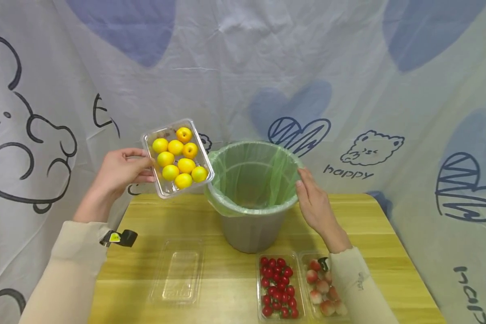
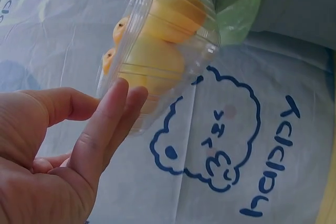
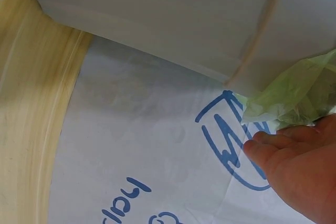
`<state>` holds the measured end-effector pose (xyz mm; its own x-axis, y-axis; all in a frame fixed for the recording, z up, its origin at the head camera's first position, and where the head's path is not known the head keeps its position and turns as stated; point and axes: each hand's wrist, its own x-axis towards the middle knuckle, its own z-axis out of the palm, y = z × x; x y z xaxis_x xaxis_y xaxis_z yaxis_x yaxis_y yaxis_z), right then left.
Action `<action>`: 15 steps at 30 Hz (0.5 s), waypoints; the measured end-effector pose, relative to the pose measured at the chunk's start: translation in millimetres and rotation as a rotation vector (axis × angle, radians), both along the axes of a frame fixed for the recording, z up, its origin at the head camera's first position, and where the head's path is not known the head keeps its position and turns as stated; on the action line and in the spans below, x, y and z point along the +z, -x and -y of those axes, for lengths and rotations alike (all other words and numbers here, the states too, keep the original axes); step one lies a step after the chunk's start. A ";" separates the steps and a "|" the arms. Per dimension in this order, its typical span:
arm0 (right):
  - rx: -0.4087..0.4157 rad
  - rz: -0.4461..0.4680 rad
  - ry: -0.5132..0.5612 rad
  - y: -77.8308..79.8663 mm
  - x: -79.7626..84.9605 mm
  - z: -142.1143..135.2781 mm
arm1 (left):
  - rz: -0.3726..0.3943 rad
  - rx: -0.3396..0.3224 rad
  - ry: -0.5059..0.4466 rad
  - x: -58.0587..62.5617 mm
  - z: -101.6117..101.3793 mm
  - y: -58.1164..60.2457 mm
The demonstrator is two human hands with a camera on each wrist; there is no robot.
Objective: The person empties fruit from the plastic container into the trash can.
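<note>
Left hand [image 1: 119,173]: had the left edge of the clear tub [image 1: 204,155] pinched between thumb and fingers, so not far open at all
Yellow fruit [image 1: 186,165]: all sitting in that tub, which was up in the air, tilted, left of the bin [image 1: 253,231]; its right near corner was right by the bin's rim, couldn't really tell if they touched
Right hand [image 1: 316,204]: pretty open, fingers more or less straight and resting against the right side of the bin's rim, with hold of nothing as far as I could see
Green liner [image 1: 227,180]: lined the bin and hung over its rim
Bin spot: grey, upright, toward the far side of the wooden table [image 1: 227,288]
Near left: a clear tray [image 1: 180,274] lying flat on the wood
Near right: two more tubs side by side, small red fruit [image 1: 281,283] in one, pinkish fruit [image 1: 321,285] in the other, that one partly behind the right sleeve [image 1: 360,283]
Backdrop: pale cloth [image 1: 235,94] with hearts and doodles
</note>
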<state>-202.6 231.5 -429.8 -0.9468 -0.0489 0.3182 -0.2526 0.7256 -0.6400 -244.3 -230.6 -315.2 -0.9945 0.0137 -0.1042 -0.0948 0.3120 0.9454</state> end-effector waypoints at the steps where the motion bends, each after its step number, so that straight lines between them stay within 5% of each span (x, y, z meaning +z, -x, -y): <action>1: 0.000 0.000 0.001 -0.1 -0.2 -0.1 | -0.003 0.003 -0.002 1.1 -2.1 1.3; 15: 0.001 -0.006 0.006 0.0 -1.2 -1.5 | -0.085 -0.017 -0.095 9.0 -40.4 20.7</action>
<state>-202.6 233.0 -431.0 -0.9447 -0.0479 0.3244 -0.2573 0.7217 -0.6427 -265.0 -190.2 -306.2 -0.9992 0.0362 -0.0170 -0.0086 0.2211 0.9752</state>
